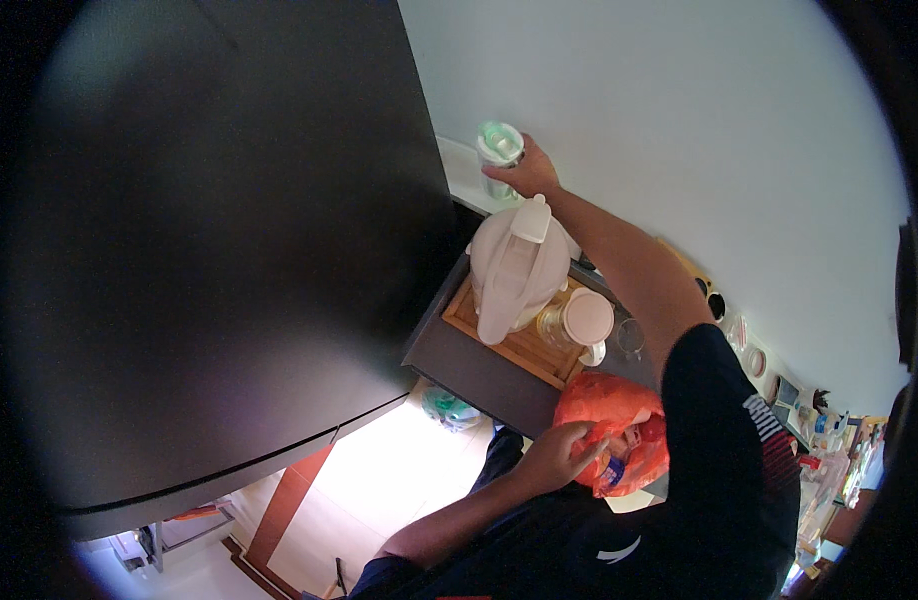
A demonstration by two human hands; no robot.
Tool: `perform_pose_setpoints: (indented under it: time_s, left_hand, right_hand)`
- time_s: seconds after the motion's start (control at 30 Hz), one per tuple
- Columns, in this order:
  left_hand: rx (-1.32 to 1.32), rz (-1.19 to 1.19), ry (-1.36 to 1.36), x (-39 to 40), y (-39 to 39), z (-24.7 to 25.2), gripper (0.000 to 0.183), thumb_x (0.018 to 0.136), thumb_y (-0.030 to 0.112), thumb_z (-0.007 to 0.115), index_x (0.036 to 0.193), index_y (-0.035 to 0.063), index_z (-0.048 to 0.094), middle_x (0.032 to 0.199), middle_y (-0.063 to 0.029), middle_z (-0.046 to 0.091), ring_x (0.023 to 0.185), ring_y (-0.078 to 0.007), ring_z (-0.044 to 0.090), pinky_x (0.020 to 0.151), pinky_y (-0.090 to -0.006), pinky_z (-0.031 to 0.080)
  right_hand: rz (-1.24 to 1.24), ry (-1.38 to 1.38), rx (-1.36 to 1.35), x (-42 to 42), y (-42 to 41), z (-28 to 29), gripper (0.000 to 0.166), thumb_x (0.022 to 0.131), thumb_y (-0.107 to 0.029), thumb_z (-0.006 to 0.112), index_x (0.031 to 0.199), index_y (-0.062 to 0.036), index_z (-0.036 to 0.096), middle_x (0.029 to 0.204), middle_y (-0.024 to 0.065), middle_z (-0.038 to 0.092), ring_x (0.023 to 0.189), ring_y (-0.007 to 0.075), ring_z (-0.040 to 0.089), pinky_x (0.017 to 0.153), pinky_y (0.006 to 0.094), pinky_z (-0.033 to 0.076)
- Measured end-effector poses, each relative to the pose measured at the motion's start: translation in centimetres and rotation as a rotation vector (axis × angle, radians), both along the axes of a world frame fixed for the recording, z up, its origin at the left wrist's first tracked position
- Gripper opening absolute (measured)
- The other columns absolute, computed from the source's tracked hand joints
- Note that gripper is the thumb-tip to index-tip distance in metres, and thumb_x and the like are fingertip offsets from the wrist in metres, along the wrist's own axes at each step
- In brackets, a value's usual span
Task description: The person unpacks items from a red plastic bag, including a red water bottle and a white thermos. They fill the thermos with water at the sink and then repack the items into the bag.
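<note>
My right hand (534,171) reaches out to the far ledge (463,169) by the wall. Its fingers wrap around a green-and-white lidded cup (499,146). At the near side of the dark countertop (474,382), my left hand (556,456) pinches the edge of a red plastic bag (605,394). The bag gapes, and packaged items (616,457) show inside, too crumpled together to name. Between my arms, a large pale pink kettle or pitcher (496,277) stands on a wooden tray (526,352). Beside it is a clear jug with a pink lid (588,316).
A tall dark cabinet or refrigerator (226,247) borders the counter on the left. A clear drinking glass (630,336) stands near my right forearm. Jars and small goods (759,364) line the wall at right. A plastic bag with green contents (450,409) lies below the counter.
</note>
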State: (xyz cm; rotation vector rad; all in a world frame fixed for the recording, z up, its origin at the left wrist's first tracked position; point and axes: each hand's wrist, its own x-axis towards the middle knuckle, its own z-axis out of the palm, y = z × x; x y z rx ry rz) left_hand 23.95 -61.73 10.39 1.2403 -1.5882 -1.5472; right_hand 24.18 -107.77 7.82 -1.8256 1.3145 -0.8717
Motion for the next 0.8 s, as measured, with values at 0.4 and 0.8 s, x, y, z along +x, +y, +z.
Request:
perform_pose_setpoints:
  time_s: [0.4, 0.8]
  left_hand:
    - [-0.016, -0.060, -0.223, -2.0, -2.9, 2.5, 0.058, 0.095, 0.039, 0.081, 0.134, 0.0008, 0.063, 0.125, -0.0232, 0.070, 0.118, -0.0366, 0.069, 0.103, -0.0454, 0.054]
    - [-0.135, -0.171, 0.337, -12.6, -5.9, 12.5, 0.098, 0.095, 0.028, 0.084, 0.169, 0.0039, 0.025, 0.164, -0.0199, 0.042, 0.153, -0.0311, 0.042, 0.127, -0.0453, 0.032]
  right_hand:
    - [-0.357, -0.639, -0.101, -27.5, 27.8, 21.5, 0.077, 0.087, -0.030, 0.089, 0.147, 0.0036, 0.054, 0.133, 0.0154, 0.069, 0.120, 0.0255, 0.067, 0.107, 0.0424, 0.052]
    - [-0.301, -1.027, 0.306, -37.8, 49.7, 13.0, 0.088, 0.090, -0.038, 0.083, 0.157, -0.0004, 0.040, 0.143, 0.0157, 0.062, 0.130, 0.0263, 0.063, 0.112, 0.0434, 0.051]
